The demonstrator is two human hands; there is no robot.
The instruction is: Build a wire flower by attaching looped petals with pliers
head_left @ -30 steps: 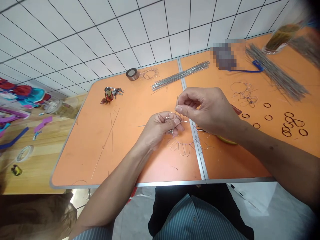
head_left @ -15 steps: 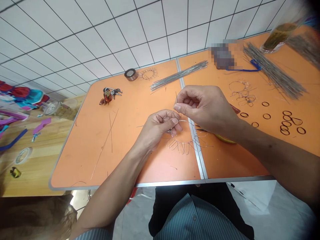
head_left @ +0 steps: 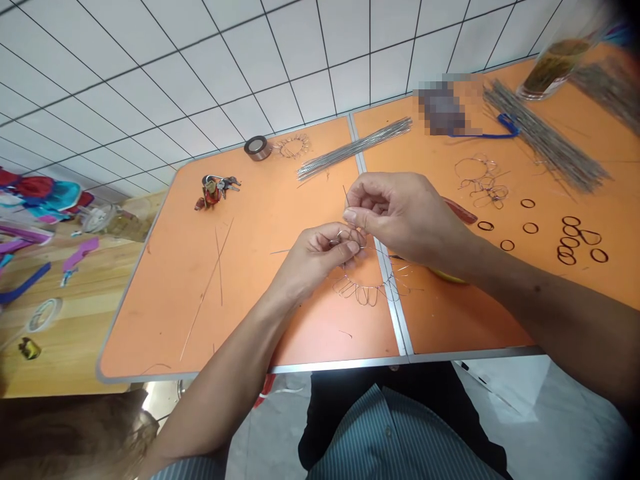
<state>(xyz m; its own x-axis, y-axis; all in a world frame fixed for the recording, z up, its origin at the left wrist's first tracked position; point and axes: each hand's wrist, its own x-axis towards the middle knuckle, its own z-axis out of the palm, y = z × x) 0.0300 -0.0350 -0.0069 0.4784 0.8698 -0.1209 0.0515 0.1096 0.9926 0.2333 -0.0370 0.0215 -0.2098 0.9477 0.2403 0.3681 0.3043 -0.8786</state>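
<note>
A ring of thin wire with petal-like loops (head_left: 367, 288) hangs just over the orange table beside the metal seam. My left hand (head_left: 327, 257) pinches this wire ring at its upper left, thumb against fingers. Close above it, my right hand (head_left: 395, 207) is closed on a thin wire end (head_left: 345, 195) that sticks up past the fingertips. The two hands nearly touch, and the wire between them is partly hidden by the fingers. Under my right wrist show the red handle (head_left: 461, 211) and yellow handle (head_left: 447, 275) of what looks like a hand tool.
Bundles of straight wire (head_left: 355, 148) lie near the tiled wall, with a tape roll (head_left: 258, 148) and another looped wire ring (head_left: 292, 146). Keys (head_left: 217, 190) sit at left near loose wires (head_left: 220, 267). Right are small dark rings (head_left: 570, 240), tangled wire (head_left: 483, 181) and a glass (head_left: 553, 70).
Both hands stay at the wire ring. My right hand has moved slightly down and left, closer to my left fingertips, and the wire end tilts more leftward. The view has shifted a little.
</note>
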